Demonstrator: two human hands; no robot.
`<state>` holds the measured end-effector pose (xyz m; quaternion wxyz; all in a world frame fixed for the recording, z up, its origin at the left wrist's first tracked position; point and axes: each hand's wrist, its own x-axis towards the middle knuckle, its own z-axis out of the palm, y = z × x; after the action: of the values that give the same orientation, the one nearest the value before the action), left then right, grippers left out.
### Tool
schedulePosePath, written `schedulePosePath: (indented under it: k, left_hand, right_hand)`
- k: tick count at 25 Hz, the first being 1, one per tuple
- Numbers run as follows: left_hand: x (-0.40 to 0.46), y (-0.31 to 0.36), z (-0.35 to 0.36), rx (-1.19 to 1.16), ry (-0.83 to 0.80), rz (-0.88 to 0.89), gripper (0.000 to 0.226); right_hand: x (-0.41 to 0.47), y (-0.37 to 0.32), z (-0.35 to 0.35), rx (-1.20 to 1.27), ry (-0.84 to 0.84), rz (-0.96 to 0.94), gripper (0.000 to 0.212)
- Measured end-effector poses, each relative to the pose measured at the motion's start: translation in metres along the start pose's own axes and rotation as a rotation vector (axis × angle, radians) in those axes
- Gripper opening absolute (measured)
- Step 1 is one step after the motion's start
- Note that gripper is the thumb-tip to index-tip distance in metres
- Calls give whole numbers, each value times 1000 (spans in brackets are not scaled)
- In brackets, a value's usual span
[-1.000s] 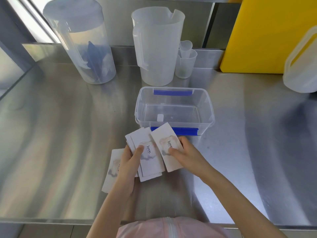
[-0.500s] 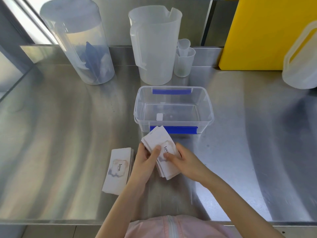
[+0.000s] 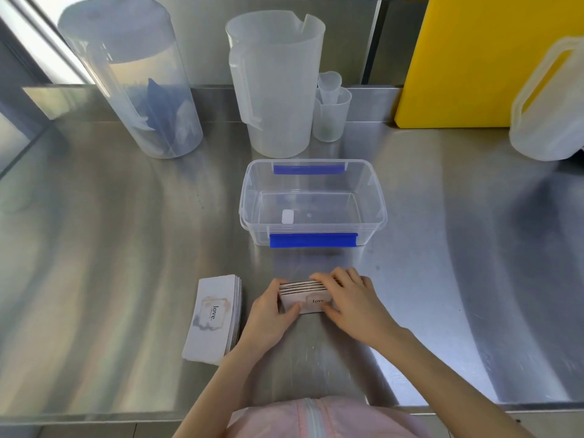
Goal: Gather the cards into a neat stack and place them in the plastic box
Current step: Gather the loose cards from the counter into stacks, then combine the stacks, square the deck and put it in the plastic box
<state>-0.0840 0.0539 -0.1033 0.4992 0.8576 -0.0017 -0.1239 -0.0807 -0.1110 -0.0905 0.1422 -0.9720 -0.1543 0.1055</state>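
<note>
A small stack of white "love." cards (image 3: 302,294) stands on its long edge on the steel counter, squared between both hands. My left hand (image 3: 268,314) clasps its left end and my right hand (image 3: 350,298) covers its top and right end. A second flat pile of the same cards (image 3: 215,317) lies on the counter just left of my left hand. The clear plastic box (image 3: 376,197) with blue clips sits open right behind my hands, holding only a small white label on its floor.
Behind the box stand a lidded clear pitcher (image 3: 132,77), an open frosted jug (image 3: 275,80) and small nested measuring cups (image 3: 331,112). A yellow board (image 3: 467,58) leans at the back right beside a white jug (image 3: 550,102). The counter's front edge (image 3: 94,418) runs below my arms.
The fanned cards in my hands have been pushed together, turned onto their edge and lowered onto the counter. The flat pile at the left, partly covered before, now lies in full view.
</note>
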Motion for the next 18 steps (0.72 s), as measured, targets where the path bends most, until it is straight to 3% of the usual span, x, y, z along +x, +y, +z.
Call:
schedulePosePath:
  k: [2, 6, 8, 12, 15, 18]
  left_hand:
    - [-1, -5, 1, 19, -8, 0, 29]
    - [1, -9, 1, 15, -15, -4, 26]
    - [0, -10, 6, 12, 12, -33, 31]
    - [-7, -6, 21, -64, 99, -27, 36]
    - [-5, -9, 22, -13, 179, 25, 38]
    - [-5, -14, 20, 56, 154, -10, 39]
  right_hand:
    - [-2, 5, 7, 132, 39, 6, 57]
    - [-10, 22, 8, 791, 172, 266, 64]
    - [-15, 24, 13, 1044, 149, 345, 57]
    - [-19, 12, 25, 858, 263, 320, 40]
    - [-18, 4, 26, 789, 347, 299, 43]
    - [-22, 2, 32, 720, 295, 308, 50]
